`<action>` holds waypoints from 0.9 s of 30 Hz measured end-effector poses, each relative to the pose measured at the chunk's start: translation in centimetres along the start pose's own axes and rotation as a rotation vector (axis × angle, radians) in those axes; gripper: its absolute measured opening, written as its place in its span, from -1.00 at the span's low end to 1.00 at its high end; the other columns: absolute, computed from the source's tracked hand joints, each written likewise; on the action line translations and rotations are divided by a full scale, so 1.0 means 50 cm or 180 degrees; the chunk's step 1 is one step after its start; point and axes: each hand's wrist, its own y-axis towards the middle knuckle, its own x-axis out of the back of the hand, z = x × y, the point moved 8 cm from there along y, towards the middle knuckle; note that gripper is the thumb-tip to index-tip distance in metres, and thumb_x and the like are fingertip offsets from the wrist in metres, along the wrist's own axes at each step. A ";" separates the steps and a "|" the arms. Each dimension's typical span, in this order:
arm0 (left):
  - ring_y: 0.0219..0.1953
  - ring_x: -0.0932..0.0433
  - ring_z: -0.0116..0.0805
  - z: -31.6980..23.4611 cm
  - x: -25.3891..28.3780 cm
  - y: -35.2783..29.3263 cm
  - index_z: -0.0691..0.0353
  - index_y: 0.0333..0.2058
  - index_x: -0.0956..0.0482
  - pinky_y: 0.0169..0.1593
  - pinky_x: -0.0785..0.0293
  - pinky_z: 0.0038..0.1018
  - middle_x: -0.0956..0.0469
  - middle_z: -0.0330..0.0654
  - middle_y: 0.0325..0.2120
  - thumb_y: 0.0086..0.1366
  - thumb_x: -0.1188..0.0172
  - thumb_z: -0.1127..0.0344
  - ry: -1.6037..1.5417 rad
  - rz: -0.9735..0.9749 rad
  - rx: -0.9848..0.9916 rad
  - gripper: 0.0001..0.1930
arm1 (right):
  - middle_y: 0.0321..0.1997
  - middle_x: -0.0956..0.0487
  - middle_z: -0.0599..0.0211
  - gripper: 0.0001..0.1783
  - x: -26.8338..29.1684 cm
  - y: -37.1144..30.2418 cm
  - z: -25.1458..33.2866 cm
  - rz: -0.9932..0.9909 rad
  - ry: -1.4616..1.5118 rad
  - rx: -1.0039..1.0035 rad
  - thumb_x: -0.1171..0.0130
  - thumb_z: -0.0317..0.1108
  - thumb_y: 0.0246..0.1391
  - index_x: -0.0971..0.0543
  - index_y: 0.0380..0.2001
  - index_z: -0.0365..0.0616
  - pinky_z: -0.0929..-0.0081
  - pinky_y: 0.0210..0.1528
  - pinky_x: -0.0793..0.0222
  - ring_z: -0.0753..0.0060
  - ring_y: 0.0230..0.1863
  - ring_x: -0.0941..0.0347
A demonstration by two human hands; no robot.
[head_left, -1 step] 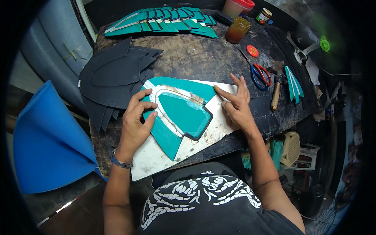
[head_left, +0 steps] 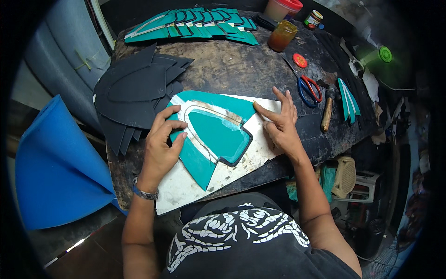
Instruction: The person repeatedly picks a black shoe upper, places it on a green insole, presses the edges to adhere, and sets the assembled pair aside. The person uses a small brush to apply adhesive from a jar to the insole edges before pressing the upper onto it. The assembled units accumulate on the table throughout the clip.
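Item: teal cut-out piece [head_left: 204, 139], flat on white board [head_left: 260, 151] at front-centre of dark worktop [head_left: 232, 69]; inner teal panel w/ black edge [head_left: 220, 137] sits on top of it. L hand [head_left: 162, 146]: fingers spread & bent, tips pressing down on piece's left edge, nothing gripped; wristwatch [head_left: 145, 193] on wrist. R hand [head_left: 278, 123]: fingers open & flat, index tip on piece's upper right corner, palm on board, nothing gripped. Adj. items: stack of black cut shapes [head_left: 132, 93] to left, touching board's corner; row of teal pieces [head_left: 195, 23] along far edge; amber jar [head_left: 282, 35] & red-lidded tub [head_left: 283, 8] far right; red lid [head_left: 299, 60]; red-handled scissors [head_left: 309, 88] just beside R hand; hammer w/ wooden handle [head_left: 327, 109]; narrow teal strips [head_left: 348, 100] at right edge. Blue sheet [head_left: 55, 176] off worktop, left.
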 end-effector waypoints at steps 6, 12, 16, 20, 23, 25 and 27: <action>0.01 -0.47 -0.13 -0.004 0.005 -0.011 0.32 -0.05 -0.57 -0.03 -0.44 -0.40 -0.33 0.08 0.21 0.15 -0.23 0.59 0.0097 -0.0251 -0.0028 -0.65 | 0.50 -0.05 0.13 -0.42 -0.021 -0.038 0.079 0.0405 -0.0593 0.0406 0.00 -0.43 -0.12 -0.70 -0.03 0.36 -0.28 0.42 0.73 -0.14 0.56 0.46; -0.46 -0.31 -0.60 -0.004 0.001 -0.014 0.30 0.01 -0.58 -0.41 -0.30 -0.65 -0.46 -0.12 0.02 0.13 -0.27 0.58 0.0395 -0.0308 -0.0236 -0.59 | 0.50 -0.04 0.12 -0.43 0.019 -0.024 0.038 -0.0193 0.0253 -0.0111 0.01 -0.48 -0.10 -0.70 -0.04 0.33 -0.28 0.42 0.74 -0.12 0.56 0.45; -0.44 -0.32 -0.57 -0.001 0.004 -0.013 0.32 -0.02 -0.57 -0.39 -0.32 -0.63 -0.45 -0.16 -0.15 0.16 -0.26 0.59 0.0285 -0.0296 -0.0072 -0.63 | 0.46 -0.12 0.08 -0.43 -0.016 -0.036 0.071 0.0342 -0.0335 0.0316 0.04 -0.49 -0.12 -0.72 -0.07 0.25 -0.18 0.45 0.68 -0.12 0.55 0.37; -0.40 -0.35 -0.53 -0.009 -0.008 0.025 0.35 -0.04 -0.54 -0.36 -0.36 -0.60 -0.45 -0.13 -0.19 0.16 -0.25 0.60 0.0026 -0.0379 -0.0197 -0.65 | 0.40 -0.22 0.07 -0.43 0.015 -0.039 0.104 0.0123 0.0707 0.0424 0.05 -0.47 -0.15 -0.70 -0.06 0.17 -0.09 0.48 0.57 -0.16 0.53 0.29; -0.34 -0.43 -0.48 -0.012 -0.027 0.063 0.35 -0.08 -0.51 -0.29 -0.44 -0.58 -0.45 -0.12 -0.23 0.17 -0.26 0.58 0.0158 -0.0426 -0.0407 -0.69 | 0.39 -0.22 0.02 -0.42 0.002 -0.053 0.134 0.0124 0.0319 0.0534 0.02 -0.45 -0.13 -0.66 0.02 0.17 -0.14 0.46 0.50 -0.19 0.52 0.27; -0.32 -0.45 -0.48 -0.004 -0.042 0.076 0.35 -0.10 -0.50 -0.27 -0.47 -0.57 -0.46 -0.13 -0.23 0.17 -0.27 0.57 0.0156 -0.0356 -0.0352 -0.70 | 0.44 -0.12 0.00 -0.40 -0.027 -0.078 0.155 0.0318 -0.0204 0.0694 -0.05 -0.39 -0.08 -0.60 0.11 0.22 -0.17 0.46 0.52 -0.21 0.52 0.30; -0.36 -0.44 -0.48 -0.002 -0.042 0.080 0.34 -0.12 -0.50 -0.34 -0.45 -0.57 -0.47 -0.16 -0.24 0.17 -0.27 0.55 0.0042 -0.0449 -0.0411 -0.72 | 0.41 -0.14 -0.04 -0.43 -0.051 -0.099 0.168 0.0278 -0.0261 0.0779 -0.09 -0.37 -0.06 -0.59 0.10 0.19 -0.39 0.38 0.59 -0.30 0.49 0.26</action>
